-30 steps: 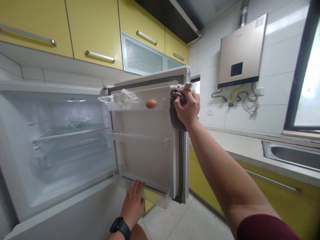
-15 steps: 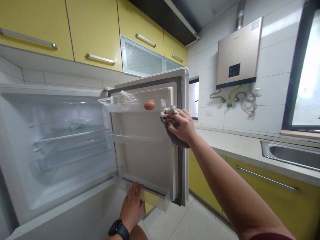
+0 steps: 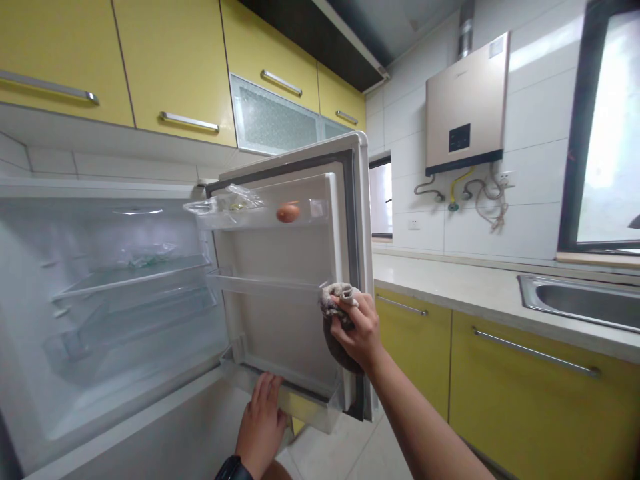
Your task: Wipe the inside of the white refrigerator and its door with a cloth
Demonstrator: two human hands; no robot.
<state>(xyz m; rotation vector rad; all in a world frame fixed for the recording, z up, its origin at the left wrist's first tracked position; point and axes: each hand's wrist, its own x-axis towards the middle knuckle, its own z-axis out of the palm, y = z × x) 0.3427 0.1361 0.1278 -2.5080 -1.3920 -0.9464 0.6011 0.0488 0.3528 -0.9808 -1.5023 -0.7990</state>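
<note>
My right hand (image 3: 356, 329) is closed around a dark crumpled cloth (image 3: 334, 308) and presses it against the inner right edge of the open fridge door (image 3: 280, 313), level with the middle door shelf. My left hand (image 3: 261, 421), with a black watch on its wrist, lies with fingers stretched out on the bottom door shelf (image 3: 295, 400). A brown egg (image 3: 288, 213) sits in the top door shelf next to a clear plastic bag (image 3: 225, 200).
The fridge interior (image 3: 115, 293) at left has glass shelves and a clear drawer. Yellow cabinets hang above and run under a pale countertop (image 3: 480, 293) at right. A steel sink (image 3: 580, 303) and a wall water heater (image 3: 465, 107) are at right.
My right hand has slid the cloth down the door's right edge, from the top corner to the middle shelf's height. My left hand has stayed on the bottom shelf.
</note>
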